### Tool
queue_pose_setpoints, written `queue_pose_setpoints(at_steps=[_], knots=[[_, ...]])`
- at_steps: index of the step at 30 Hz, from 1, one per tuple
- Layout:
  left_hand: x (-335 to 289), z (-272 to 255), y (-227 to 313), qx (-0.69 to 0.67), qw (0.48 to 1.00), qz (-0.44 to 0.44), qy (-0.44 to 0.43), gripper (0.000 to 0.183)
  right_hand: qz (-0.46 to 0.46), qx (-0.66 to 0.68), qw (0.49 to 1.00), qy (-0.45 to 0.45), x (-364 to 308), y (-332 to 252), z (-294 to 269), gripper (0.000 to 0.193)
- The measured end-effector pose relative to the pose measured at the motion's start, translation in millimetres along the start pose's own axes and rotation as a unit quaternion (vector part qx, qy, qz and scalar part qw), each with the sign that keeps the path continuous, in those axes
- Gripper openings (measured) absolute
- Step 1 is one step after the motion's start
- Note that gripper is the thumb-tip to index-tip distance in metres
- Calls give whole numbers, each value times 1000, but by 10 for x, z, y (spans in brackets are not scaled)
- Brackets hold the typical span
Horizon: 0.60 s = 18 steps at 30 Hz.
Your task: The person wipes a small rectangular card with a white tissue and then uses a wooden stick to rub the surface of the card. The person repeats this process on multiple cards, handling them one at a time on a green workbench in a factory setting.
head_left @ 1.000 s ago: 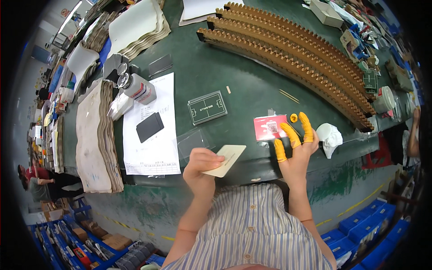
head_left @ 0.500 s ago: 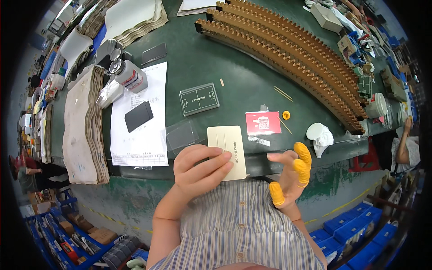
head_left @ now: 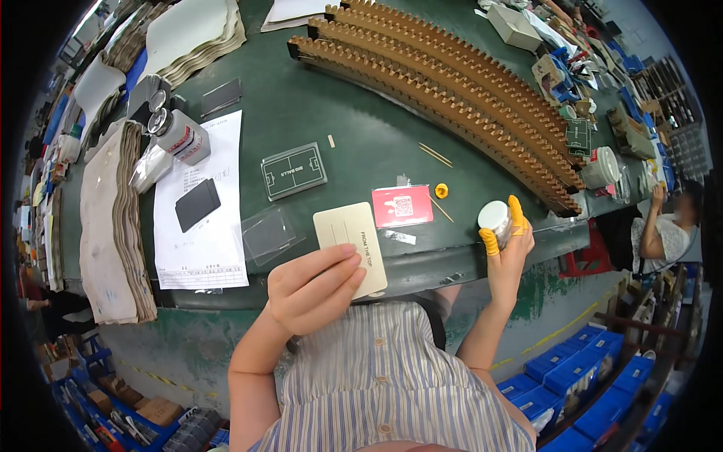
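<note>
My left hand (head_left: 312, 290) is closed on a cream card (head_left: 340, 226) with thin lines and dark print, held up over the table's front edge. Yellow finger cots cover some fingers of my right hand (head_left: 509, 260). Those fingers are wrapped round a white round-topped pad (head_left: 493, 215) at the front right of the table. Beyond the card lie a boxed deck of dark green cards (head_left: 294, 172) and a pink card (head_left: 404, 206) with a square code. A clear plastic case (head_left: 269, 233) rests to the card's left.
Long notched wooden racks (head_left: 444, 98) curve across the back right. A yellow finger cot (head_left: 441, 190) and thin sticks (head_left: 437, 155) lie mid-table. At left are a metal-topped bottle (head_left: 184, 139), a printed sheet (head_left: 199, 260), dark cards (head_left: 197, 205) and stacked worn sheets (head_left: 109, 226). Another person sits far right.
My right hand has moved outward to the right and closed round the white pad. The cream card stays in my left hand, and the whole view has shifted.
</note>
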<state>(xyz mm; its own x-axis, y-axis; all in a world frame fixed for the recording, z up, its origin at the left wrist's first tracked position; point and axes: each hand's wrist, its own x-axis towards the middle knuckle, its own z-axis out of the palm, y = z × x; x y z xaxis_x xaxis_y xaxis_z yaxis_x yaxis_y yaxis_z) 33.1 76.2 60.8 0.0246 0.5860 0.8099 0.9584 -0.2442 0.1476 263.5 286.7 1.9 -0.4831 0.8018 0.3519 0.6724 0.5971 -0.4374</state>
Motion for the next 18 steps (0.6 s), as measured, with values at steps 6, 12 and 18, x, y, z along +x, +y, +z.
queue_pose_setpoints(at_steps=[6, 12, 18], knots=[[103, 5, -26, 9, 999, 43, -23, 18, 44, 331, 928, 164, -138, -50, -9, 78], [183, -11, -40, 22, 993, 97, -58, 14, -55, 287, 956, 0, -56, -802, -520, 63], [225, 15, -42, 9, 988, 137, -70, 11, -124, 430, 893, -51, -21, -1018, -401, 73]])
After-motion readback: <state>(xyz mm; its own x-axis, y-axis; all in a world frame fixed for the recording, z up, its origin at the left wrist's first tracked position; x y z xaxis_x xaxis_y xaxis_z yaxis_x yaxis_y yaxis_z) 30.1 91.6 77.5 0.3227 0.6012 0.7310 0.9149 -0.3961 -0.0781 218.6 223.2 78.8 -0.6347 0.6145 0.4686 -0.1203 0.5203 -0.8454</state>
